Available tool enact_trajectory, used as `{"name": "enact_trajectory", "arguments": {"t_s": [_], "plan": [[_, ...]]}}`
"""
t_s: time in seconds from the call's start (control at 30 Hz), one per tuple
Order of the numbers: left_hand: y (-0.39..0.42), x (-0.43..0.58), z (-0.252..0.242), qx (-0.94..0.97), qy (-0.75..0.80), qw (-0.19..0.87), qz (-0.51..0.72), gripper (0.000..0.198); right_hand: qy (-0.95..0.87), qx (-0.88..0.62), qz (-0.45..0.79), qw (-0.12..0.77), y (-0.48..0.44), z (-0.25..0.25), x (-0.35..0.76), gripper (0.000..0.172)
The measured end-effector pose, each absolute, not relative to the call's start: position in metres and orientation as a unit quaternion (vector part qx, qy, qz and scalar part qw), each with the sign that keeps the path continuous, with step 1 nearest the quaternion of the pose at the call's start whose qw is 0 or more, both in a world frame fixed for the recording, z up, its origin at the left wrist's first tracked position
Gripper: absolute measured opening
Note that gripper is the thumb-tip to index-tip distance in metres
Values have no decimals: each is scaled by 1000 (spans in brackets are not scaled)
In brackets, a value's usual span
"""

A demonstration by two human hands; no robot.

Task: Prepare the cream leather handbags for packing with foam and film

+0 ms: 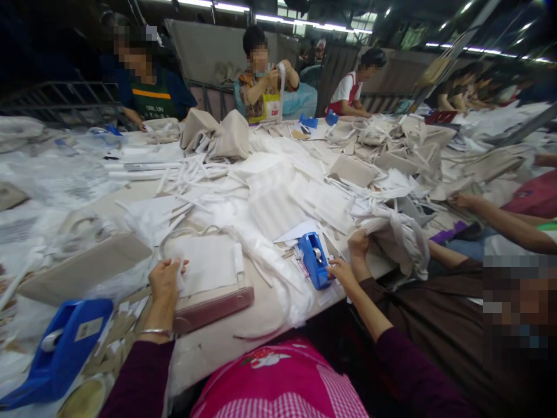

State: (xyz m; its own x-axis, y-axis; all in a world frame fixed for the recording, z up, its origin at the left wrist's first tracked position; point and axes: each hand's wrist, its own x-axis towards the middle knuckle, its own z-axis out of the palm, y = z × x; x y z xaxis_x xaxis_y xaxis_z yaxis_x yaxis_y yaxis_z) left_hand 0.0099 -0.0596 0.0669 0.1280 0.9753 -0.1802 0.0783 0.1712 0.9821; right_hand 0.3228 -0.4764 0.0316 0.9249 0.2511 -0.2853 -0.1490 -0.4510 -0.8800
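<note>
A beige handbag with a brown base (213,310) lies in front of me, a white foam sheet (209,264) over its side. At the bag's left edge, my left hand (165,284) is closed, pinching white foam wrapping near the handle (174,235). My right hand (343,276) is at the near right edge of a blue tape dispenser (312,261), thumb and fingers pinched together. Whether a strip of tape is between them is too small to tell. The dispenser stands on the table to the right of the bag.
A second blue tape dispenser (65,348) stands at the near left, beside another beige bag (87,264). White foam sheets (278,203) pile up mid-table. On my right, a co-worker's hand (359,244) holds a wrapped bag (398,241). Several people work across the table.
</note>
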Motion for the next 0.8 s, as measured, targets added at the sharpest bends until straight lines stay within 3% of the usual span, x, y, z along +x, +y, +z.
{"name": "enact_trajectory", "arguments": {"t_s": [0.13, 0.5, 0.6, 0.67, 0.8], "plan": [[-62, 10, 69, 500, 528, 552, 408, 27, -16, -847, 184, 498, -502, 39, 306, 35], [-56, 10, 60, 498, 531, 545, 415, 39, 9, -893, 216, 395, -529, 39, 256, 25], [-64, 3, 68, 512, 521, 554, 400, 35, 96, -856, 305, 405, -518, 32, 231, 32], [-65, 2, 68, 522, 511, 547, 410, 31, 94, -772, 471, 416, -488, 31, 218, 42], [-65, 4, 60, 523, 521, 519, 430, 24, -123, -655, 546, 507, -355, 78, 183, 35]]}}
